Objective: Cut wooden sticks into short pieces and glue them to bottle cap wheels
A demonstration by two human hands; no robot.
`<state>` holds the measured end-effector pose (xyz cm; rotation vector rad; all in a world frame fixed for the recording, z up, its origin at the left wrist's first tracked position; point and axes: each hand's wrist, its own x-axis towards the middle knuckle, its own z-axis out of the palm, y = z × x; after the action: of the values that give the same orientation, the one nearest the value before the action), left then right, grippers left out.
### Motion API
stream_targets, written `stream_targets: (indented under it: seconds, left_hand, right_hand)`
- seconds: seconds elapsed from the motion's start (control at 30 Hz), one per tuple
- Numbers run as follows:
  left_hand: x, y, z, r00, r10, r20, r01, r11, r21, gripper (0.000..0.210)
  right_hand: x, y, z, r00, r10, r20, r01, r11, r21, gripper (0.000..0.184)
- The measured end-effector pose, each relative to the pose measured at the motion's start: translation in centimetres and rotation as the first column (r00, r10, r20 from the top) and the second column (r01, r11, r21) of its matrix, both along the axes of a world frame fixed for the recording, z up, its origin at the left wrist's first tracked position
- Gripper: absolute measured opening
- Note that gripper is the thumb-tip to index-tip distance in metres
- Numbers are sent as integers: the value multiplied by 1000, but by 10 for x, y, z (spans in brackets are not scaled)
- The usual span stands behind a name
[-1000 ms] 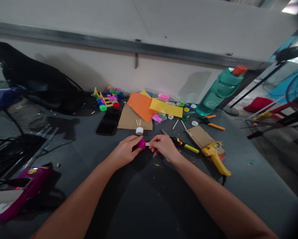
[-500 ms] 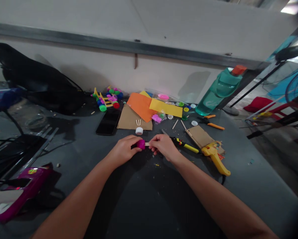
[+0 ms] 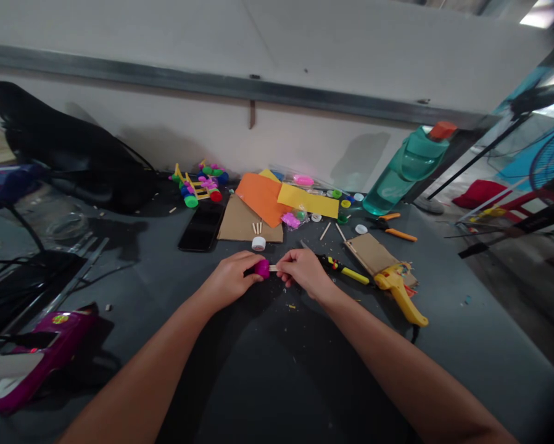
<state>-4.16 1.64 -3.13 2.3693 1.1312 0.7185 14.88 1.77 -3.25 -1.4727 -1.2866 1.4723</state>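
A round magenta piece (image 3: 261,268) is pinched between the thumb and fingers of my left hand (image 3: 233,279). From its right side a short pale wooden stick (image 3: 272,268) sticks out. My right hand (image 3: 303,271) has its fingertips closed on the free end of that stick. Just beyond my hands stands a white bottle cap (image 3: 258,243). Several cut sticks (image 3: 257,227) lie on a piece of cardboard (image 3: 231,223) behind the cap. A black-and-yellow cutter or knife (image 3: 346,271) lies to the right of my right hand.
To the right are a yellow glue gun (image 3: 404,299), orange-handled pliers (image 3: 392,228) and a teal bottle (image 3: 404,166). A black phone (image 3: 202,227) lies left of the cardboard. Orange paper (image 3: 261,196), yellow paper (image 3: 309,201) and colourful toy-like assemblies (image 3: 196,185) are near the wall.
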Motion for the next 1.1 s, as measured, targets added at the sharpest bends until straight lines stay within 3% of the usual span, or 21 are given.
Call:
stream_targets:
  seconds: [0.77,1.1]
  left_hand:
    - [-1,0,-4,1000,0,5,-1,1000,11,28]
    - [-1,-1,-3,998,45,33,-44,999,-4,29]
  right_hand:
    - [-2,0,-2,1000,3,-17,-3,999,-40,7]
    - [4,-1,11,998,-42,-36,38,996,-83,24]
